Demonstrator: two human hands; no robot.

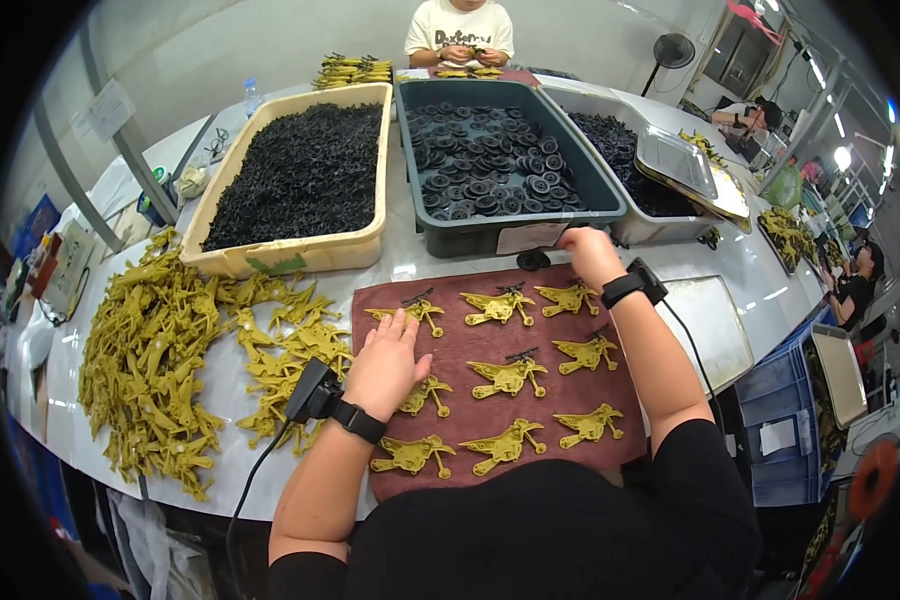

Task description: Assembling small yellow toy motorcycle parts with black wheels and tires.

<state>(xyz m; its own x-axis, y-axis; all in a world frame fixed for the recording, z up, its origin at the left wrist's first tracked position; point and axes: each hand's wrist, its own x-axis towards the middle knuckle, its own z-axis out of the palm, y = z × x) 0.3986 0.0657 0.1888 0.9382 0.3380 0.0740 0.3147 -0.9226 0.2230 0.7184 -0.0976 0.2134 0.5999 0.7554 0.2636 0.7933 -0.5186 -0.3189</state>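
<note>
Rows of yellow plastic parts (507,376) lie on a maroon cloth (480,420) in front of me; those in the far row and some in the middle row carry a thin black piece (521,354) along the top. My left hand (388,365) rests flat at the cloth's left side, fingers stretched out, partly covering a yellow part (426,396). At the near right corner of the dark green bin (460,238), my right hand (592,255) is closed with its fingers curled; what it holds, if anything, is hidden. A black wheel (533,260) lies between bin and cloth.
Loose yellow parts (150,370) are heaped on the left. A cream bin (300,258) holds small black pieces, the green bin holds black wheels (480,190), and a grey bin (650,230) has trays (675,165) on it. Across the table sits another person (460,30).
</note>
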